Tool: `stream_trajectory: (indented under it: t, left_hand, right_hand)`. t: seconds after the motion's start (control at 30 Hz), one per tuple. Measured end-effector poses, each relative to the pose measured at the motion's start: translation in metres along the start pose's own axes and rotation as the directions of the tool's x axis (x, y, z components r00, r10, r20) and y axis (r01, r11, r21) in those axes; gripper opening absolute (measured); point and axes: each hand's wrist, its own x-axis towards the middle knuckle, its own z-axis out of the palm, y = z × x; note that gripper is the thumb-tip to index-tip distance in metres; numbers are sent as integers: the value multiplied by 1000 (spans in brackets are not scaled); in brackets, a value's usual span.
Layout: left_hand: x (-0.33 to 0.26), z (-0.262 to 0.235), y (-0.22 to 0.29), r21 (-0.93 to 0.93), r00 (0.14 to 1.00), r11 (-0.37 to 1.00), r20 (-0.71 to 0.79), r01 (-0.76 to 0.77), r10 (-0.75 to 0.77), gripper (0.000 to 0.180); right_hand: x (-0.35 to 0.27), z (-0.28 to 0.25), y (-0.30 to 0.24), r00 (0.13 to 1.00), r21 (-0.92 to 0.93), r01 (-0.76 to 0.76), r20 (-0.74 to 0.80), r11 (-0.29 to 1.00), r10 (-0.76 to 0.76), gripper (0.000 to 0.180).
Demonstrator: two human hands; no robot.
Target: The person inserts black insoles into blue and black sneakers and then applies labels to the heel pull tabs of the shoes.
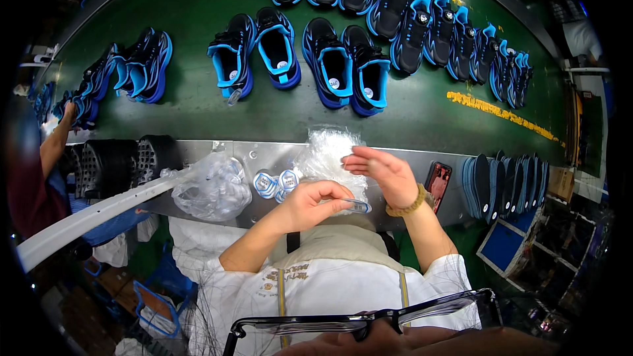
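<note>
My left hand (312, 204) is closed in a pinch on a small flat tag (359, 206) with a blue-and-white edge, tilted so that its face barely shows. My right hand (388, 175) is open, fingers stretched toward the left, with nothing visible in it. Its fingertips hover at the right side of a pile of thin clear plastic strands (330, 151) on the metal ledge. Left of the pile lie several round blue-and-white tags (266, 184), like the held one. Beside them sits a clear plastic bag (214, 188) with similar pieces inside.
Beyond the ledge, a green conveyor belt (191, 115) carries several black-and-blue sneakers (330, 62). A phone (438, 184) and a row of insoles (488, 184) lie right. Black textured pieces (105, 168) and a white bar (99, 217) are left. Another person's hand (68, 115) touches shoes.
</note>
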Motion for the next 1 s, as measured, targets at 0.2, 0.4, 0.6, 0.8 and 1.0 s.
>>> stream_trajectory:
  t: [0.2,0.4,0.6,0.8,1.0]
  left_hand:
    - [10,2,-1,14,999,1000,-39,10,-9,7]
    - [17,-10,-33,-246,817,942,-574,-228,48,9]
    - [28,-1,-12,-494,768,824,-630,-278,-118,18]
    - [27,6,-14,-76,715,956,-681,-282,157,19]
    - [27,7,-19,213,681,934,-641,-286,354,18]
  right_hand:
    - [33,32,-5,996,-120,-93,-4,988,93,13]
    - [52,-6,-19,970,-239,27,-227,971,-83,18]
    - [12,20,-14,986,-602,50,-98,797,-136,10]
    - [24,30,-13,913,-805,312,107,505,-394,8]
    - [27,30,-20,937,-815,281,120,507,-327,8]
